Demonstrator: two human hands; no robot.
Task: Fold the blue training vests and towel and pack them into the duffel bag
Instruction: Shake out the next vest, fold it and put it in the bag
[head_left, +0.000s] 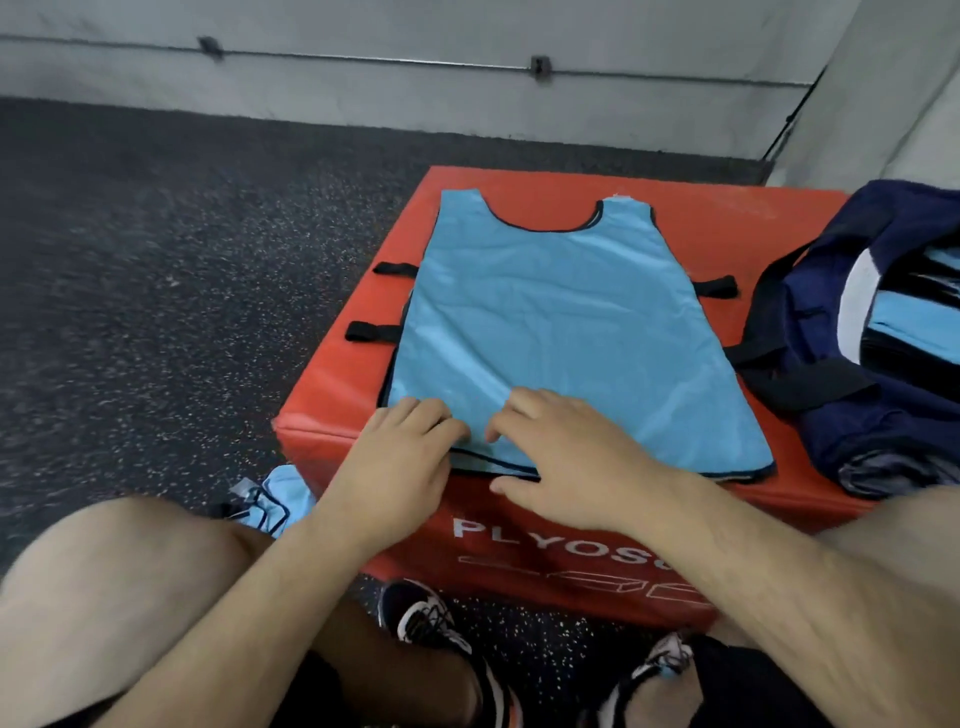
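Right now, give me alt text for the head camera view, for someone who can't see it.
A person's left hand and right hand rest on the near hem of a blue training vest spread flat on a red box. An open navy duffel bag holding blue fabric sits at its right; blue cloth lies on the floor.

The red plyo box (332, 405) carries a light-blue vest (561, 322) spread flat and, at its right edge, an open navy duffel bag (857, 436).
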